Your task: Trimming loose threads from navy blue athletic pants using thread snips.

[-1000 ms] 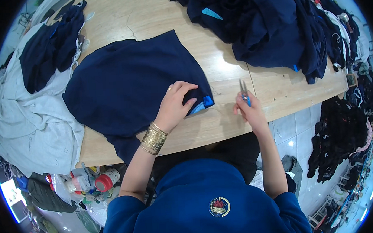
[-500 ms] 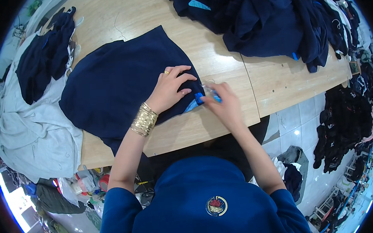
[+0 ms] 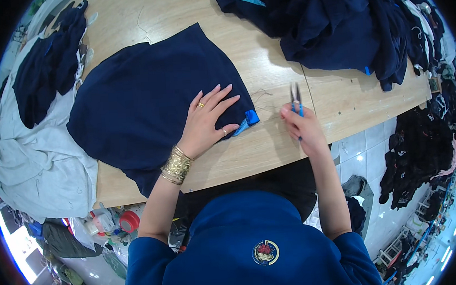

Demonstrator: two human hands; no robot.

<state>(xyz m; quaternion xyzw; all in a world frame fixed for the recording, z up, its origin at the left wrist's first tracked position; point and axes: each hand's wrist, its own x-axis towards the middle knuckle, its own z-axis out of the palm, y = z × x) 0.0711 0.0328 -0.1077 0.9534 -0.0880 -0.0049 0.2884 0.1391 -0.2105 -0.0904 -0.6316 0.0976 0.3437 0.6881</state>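
While lying flat on the table (image 3: pixel 352 119), shows as a navy garment (image 3: pixel 147 95), with a blue tab (image 3: pixel 251 117) at its near right corner. Bears the left hand (image 3: pixel 206 124) on top, near the tab, with fingers splayed and gripping nothing. To the right, apart from the garment, grips snips (image 3: pixel 295 94) in the right hand (image 3: pixel 305 127), with fingers closed around them, blurred and pointing away. Shows fine threads (image 3: pixel 262 92) on the table, just beside the garment's right edge; cannot tell whether cut free or attached. Judging by these, looks partway along that edge, not certainly finished at the corner. Has another thread (image 3: pixel 141 27) running up from the far edge, perhaps left to deal with. Farther out, heaps into a navy pile (image 3: pixel 331 37) at the far right; cannot tell whether done or waiting.
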